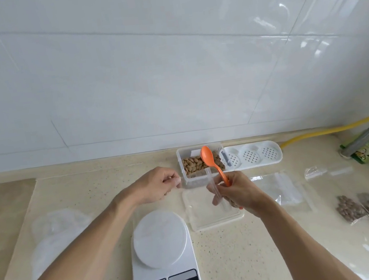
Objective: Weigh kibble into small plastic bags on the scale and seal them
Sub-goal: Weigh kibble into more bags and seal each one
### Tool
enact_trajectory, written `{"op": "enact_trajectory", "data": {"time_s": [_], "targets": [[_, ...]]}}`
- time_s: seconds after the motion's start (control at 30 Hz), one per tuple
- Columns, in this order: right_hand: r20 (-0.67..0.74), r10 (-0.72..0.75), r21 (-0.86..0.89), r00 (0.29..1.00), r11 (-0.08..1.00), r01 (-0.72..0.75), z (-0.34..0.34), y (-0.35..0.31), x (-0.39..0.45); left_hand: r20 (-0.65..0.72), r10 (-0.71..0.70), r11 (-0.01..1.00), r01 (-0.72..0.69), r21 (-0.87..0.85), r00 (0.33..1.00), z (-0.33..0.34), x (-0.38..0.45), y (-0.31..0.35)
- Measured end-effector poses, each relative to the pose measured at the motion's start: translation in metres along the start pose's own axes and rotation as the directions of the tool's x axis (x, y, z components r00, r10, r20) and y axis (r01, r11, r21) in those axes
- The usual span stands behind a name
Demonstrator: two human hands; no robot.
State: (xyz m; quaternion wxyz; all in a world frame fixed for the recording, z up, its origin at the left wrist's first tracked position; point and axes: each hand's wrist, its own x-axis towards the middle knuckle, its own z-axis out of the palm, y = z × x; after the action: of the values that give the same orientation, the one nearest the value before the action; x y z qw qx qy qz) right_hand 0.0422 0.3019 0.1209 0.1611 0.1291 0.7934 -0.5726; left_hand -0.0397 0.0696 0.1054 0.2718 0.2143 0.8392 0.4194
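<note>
Right hand (236,192) grips one orange spoon (212,162); two filled kibble bags (363,208) lie right.

Both forearms reach forward, converging. Left hand (155,185) hovers knuckles up, fingers (176,179) curled, thumb and forefinger pinched together. Right hand (236,192) sits just beside it, fingers wrapped in a closed grip.

Home kitchen: glossy white wall tiles (144,62) backing a speckled beige tabletop (241,250); yellow hose (319,131) running along the corner.
</note>
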Motion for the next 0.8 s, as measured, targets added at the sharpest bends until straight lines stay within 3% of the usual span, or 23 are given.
{"op": "enact_trajectory", "data": {"time_s": [0.17,0.3,0.4,0.47,0.53,0.7,0.8], "targets": [[0.052,0.013,0.142,0.999,0.99,-0.021,-0.012,-0.003,0.006,-0.169,0.046,0.999,-0.048,-0.01,0.984,0.0,0.012,-0.007],[0.01,0.044,0.208,0.999,0.977,-0.045,-0.014,0.0,0.016,-0.265,0.092,0.981,-0.041,0.192,0.96,0.002,0.018,-0.009],[-0.065,0.053,0.222,0.996,0.974,-0.038,-0.008,0.003,0.029,-0.151,0.12,0.935,-0.061,0.348,0.981,0.011,0.018,0.007],[-0.096,0.065,0.244,0.993,0.969,-0.04,-0.002,0.005,0.039,-0.023,0.105,0.848,-0.077,0.524,0.994,0.021,0.021,0.018],[-0.093,0.078,0.261,0.993,0.964,-0.052,0.004,0.005,0.049,0.007,0.125,0.76,-0.1,0.642,0.992,0.031,0.028,0.02],[-0.006,0.041,0.259,0.999,0.965,-0.038,0.014,0.0,0.066,-0.146,0.27,0.782,-0.129,0.61,0.952,0.036,0.048,0.008],[-0.123,0.071,0.247,0.99,0.968,-0.038,0.009,0.002,0.077,-0.235,0.295,0.84,-0.135,0.525,0.926,0.03,0.057,-0.003]]}}
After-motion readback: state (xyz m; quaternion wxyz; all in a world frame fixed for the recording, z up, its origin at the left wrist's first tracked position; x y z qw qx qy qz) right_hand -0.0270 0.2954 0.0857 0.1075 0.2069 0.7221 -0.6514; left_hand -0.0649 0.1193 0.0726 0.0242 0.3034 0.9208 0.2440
